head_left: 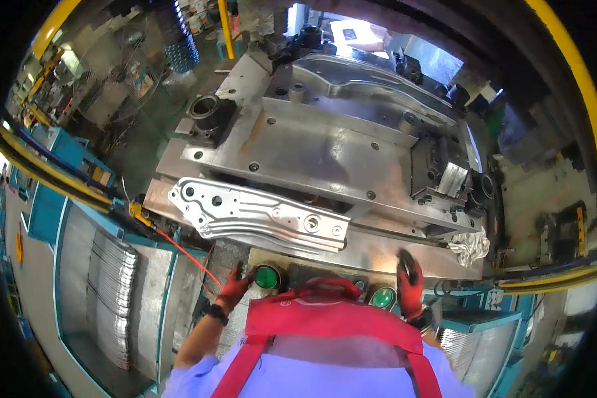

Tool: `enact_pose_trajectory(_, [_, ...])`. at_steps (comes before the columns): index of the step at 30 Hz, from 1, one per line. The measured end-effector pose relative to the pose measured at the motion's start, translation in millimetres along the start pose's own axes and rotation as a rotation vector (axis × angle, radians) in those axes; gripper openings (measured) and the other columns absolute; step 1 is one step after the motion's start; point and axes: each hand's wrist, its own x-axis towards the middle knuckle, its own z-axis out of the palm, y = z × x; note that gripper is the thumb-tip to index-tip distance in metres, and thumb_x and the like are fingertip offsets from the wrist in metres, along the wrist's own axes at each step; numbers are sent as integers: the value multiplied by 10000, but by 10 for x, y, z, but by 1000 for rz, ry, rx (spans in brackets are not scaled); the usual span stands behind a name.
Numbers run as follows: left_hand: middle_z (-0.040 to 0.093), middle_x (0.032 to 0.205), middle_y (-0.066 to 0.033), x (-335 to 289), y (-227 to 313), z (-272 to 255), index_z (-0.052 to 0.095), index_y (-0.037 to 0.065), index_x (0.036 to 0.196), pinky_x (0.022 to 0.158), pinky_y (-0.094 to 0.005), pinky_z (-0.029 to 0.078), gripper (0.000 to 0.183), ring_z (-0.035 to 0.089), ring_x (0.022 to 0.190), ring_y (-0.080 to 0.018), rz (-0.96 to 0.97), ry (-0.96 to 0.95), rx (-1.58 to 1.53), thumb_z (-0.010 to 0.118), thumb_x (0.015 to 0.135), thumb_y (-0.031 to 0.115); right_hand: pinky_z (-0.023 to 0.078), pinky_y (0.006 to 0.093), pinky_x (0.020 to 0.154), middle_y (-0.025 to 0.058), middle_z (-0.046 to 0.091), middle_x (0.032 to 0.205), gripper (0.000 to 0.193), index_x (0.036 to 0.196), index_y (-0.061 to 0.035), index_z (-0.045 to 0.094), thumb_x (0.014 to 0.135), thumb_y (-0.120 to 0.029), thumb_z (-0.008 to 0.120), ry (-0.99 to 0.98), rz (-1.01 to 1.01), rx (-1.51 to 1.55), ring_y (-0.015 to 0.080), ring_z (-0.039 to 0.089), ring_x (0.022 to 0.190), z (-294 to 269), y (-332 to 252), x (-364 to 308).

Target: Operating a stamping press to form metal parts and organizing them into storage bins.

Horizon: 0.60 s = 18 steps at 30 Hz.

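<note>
My left hand (233, 288), in a red glove with dark fingertips, is beside the left green push button (266, 277), fingers apart and holding nothing I can see. On the other side, my right hand (411, 286) wears the same kind of glove, its dark fingers stretched forward next to the right green push button (383, 297). Whether either hand touches its button I cannot tell. Beyond my hands, a long stamped metal panel (259, 215) with holes and ridges lies on the front ledge of the steel die (312, 149).
Another shaped metal piece (371, 79) sits at the die's far side. A crumpled silvery wrap (469, 247) lies at the right ledge. Stacked metal parts (116, 298) fill a blue-framed bin on the left; a second bin (477, 325) stands right. Yellow bars (53, 169) flank the press.
</note>
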Motion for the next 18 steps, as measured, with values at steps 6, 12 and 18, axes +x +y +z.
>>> enact_pose_trajectory(6, [543,952,-176,-251,766,417,477,15,971,752,-361,428,507,526,899,-294,44,-8,275,722,593,248,270,357,971,228,335,1252,929,1291,63,150,654,-309,715,152,367,-118,285,337,1164,-348,2429,-903])
enact_pose_trajectory(12, [536,974,-189,-239,842,516,464,32,1026,798,-389,411,561,501,942,-336,51,104,404,704,590,292,466,339,741,146,417,1132,872,1293,-40,181,606,-40,719,326,328,318,216,470,984,-240,2534,-949])
enact_pose_trajectory(18, [553,952,-128,-233,885,539,446,15,1081,806,-330,428,554,522,937,-245,17,-30,10,694,601,137,398,359,863,206,392,1165,853,1272,9,228,597,-154,724,287,425,-353,298,437,1050,-199,2079,-842])
